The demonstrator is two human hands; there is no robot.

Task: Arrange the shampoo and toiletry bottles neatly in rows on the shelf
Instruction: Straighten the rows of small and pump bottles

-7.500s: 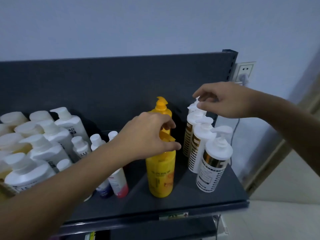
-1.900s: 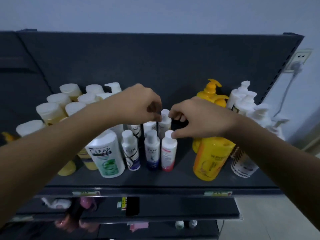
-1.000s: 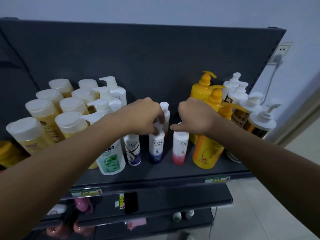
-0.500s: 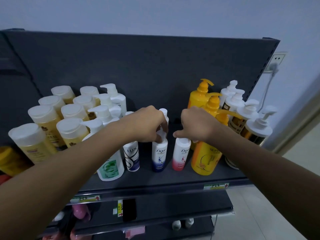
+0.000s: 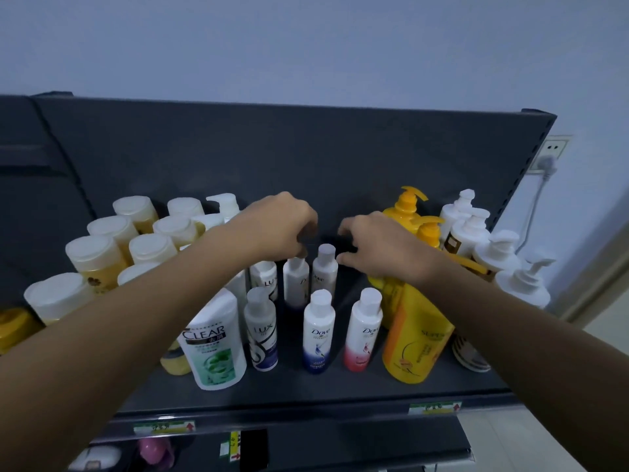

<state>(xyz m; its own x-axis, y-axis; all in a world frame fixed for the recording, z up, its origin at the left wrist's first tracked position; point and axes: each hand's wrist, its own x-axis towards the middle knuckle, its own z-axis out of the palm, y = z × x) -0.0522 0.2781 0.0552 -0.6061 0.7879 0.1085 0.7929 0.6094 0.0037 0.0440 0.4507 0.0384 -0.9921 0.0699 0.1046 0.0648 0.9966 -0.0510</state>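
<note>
Two hands, left hand (image 5: 282,226) and right hand (image 5: 381,247), hover with loosely curled, empty fingers above small back-row bottles (image 5: 325,272) on the shelf (image 5: 306,386).

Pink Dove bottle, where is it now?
Head view: the pink Dove bottle stands in the front row, right of centre, between the blue Dove bottle and the big yellow pump bottle.

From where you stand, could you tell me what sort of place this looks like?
Probably a small shop or a mock retail display: a dark metal gondola shelf carries price tags on its front edge, and branded stock such as Dove bottles stands in rows.
</note>
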